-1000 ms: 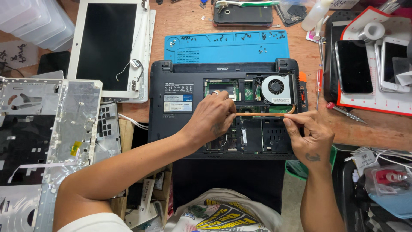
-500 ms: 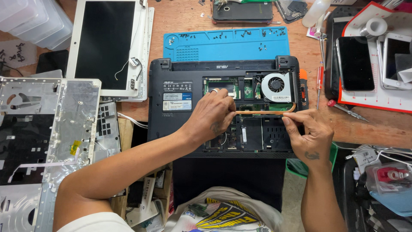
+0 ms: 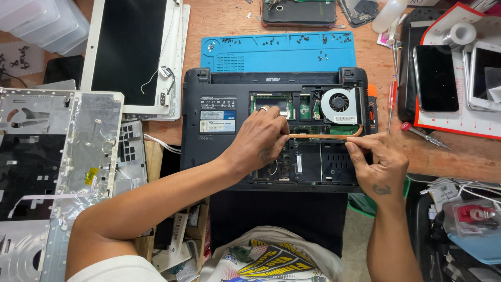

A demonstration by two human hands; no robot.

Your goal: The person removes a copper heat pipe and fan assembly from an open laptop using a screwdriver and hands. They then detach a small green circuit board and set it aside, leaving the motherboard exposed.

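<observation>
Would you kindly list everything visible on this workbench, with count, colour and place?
Opened laptop base: one, black, centre.
Copper heat pipe: one, orange-brown, across the base.
Cooling fan: one, grey-white, base's upper right.
Silicone mat: one, blue, behind the base.
White-framed screen panel: one, upper left.
Silver keyboard frames: several, left.
Phones: two, right.
Screwdriver: one, red-handled, right.
Left hand: on the pipe's left end.
Right hand: at the pipe's right end.

Cluttered wooden workbench (image 3: pixel 219 21) under even light, grey floor (image 3: pixel 357 245) below.
</observation>
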